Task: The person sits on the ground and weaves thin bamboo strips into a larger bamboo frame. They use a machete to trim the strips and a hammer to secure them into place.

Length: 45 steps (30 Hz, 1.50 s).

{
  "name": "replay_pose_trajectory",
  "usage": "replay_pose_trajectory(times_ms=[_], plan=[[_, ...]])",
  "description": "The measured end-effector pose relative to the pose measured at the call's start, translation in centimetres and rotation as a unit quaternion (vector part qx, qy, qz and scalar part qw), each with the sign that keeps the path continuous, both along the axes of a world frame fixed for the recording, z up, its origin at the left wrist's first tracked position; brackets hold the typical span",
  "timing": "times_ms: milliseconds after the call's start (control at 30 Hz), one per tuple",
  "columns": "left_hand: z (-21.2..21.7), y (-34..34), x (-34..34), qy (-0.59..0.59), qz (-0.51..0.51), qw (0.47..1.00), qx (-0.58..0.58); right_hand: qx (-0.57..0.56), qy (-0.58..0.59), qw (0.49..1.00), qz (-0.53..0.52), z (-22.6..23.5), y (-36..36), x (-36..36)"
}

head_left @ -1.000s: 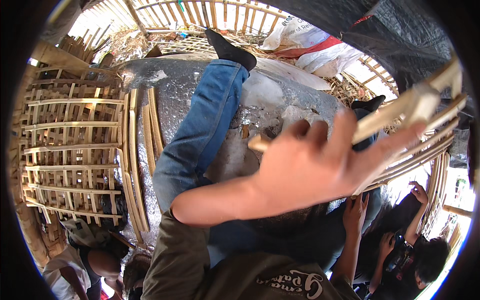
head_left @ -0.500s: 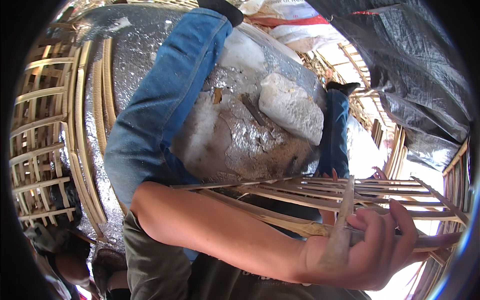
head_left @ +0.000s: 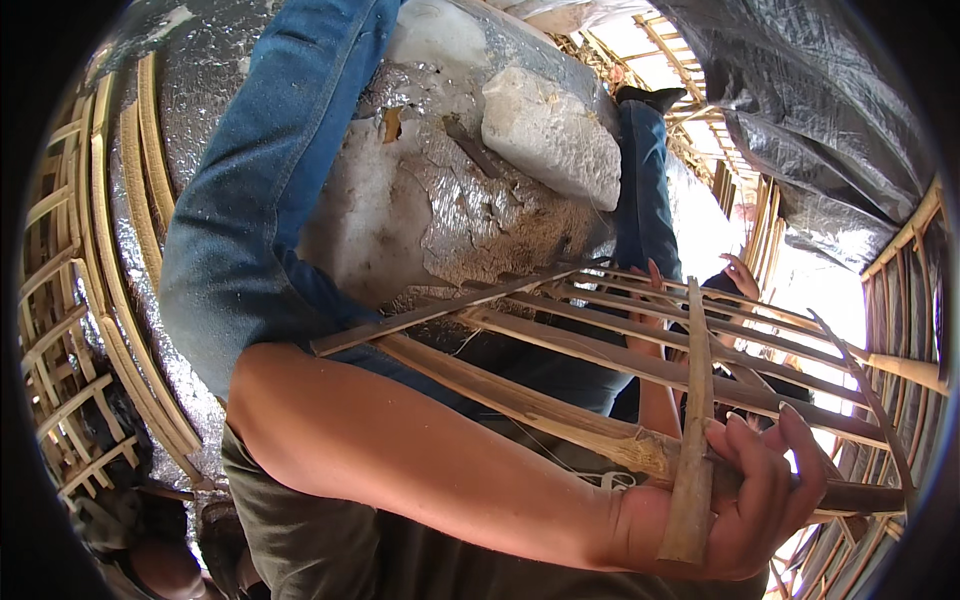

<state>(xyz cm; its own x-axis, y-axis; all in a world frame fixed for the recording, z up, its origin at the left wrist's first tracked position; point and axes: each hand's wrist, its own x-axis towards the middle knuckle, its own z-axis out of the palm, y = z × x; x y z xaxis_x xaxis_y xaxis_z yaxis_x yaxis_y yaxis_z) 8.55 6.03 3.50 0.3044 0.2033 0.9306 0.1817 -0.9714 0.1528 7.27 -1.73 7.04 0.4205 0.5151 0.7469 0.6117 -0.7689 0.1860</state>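
A bamboo lattice (head_left: 640,365) of long slats and crosspieces slants across my lap. My left arm reaches rightward beneath it, and my left hand (head_left: 745,500) is closed round its thick near pole, fingers curled up beside a short upright bamboo crosspiece (head_left: 697,390). Behind the slats, a forearm and raised fingers that look like my right hand (head_left: 654,310) show only in part; whether they grip the lattice is hidden. Another raised hand (head_left: 742,275) with a dark sleeve shows farther right; whose it is I cannot tell. A thin pale cord (head_left: 615,481) hangs near my left wrist.
My legs in blue jeans (head_left: 270,150) spread around a pale, rough stone block (head_left: 552,135) on a wet-looking grey surface (head_left: 400,225). Bamboo slats (head_left: 125,260) and more lattice stand at left. A dark plastic sheet (head_left: 810,110) hangs at upper right, above a bamboo wall (head_left: 905,300).
The view has shifted, so the stone and legs sit farther left and higher. The lattice has tilted, showing more of its slats. My left hand keeps its hold on the pole.
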Motion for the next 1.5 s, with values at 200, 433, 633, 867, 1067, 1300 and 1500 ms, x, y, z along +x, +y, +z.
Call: replay_pose_trajectory(times_ms=[200, 433, 633, 867, 1067, 1300, 1500], plan=[[0.0, -0.9, -0.1, 0.002, -0.006, 1.000, -0.006, -0.004, 0.016, 1.000, 0.001, 0.2, -0.4, -0.5], [-0.2, -0.8, -0.2, 0.007, 0.016, 1.000, -0.015, 0.030, 0.018, 0.999, 0.018, -0.1, -0.8, -0.1], [0.1, -1.4, 0.6, -0.008, -0.032, 0.999, -0.013, 0.012, -0.013, 0.999, -0.030, -0.5, -0.5, 0.0], [-0.5, -1.1, 0.9, 0.006, -0.009, 1.000, -0.016, 0.007, -0.004, 1.000, 0.016, -0.4, 0.2, 0.6], [0.1, -1.0, 1.2, 0.027, 0.054, 0.998, -0.002, 0.016, 0.001, 0.996, 0.091, 0.4, 0.7, 2.3], [-0.4, 0.9, 1.5, 0.008, 0.060, 0.998, -0.022, -0.005, -0.106, 0.994, 0.015, -1.6, 6.0, 3.8], [0.7, 4.5, 3.6, 0.061, 0.013, 0.997, -0.042, -0.139, 0.233, 0.949, 0.163, -13.3, -13.7, 20.6]])
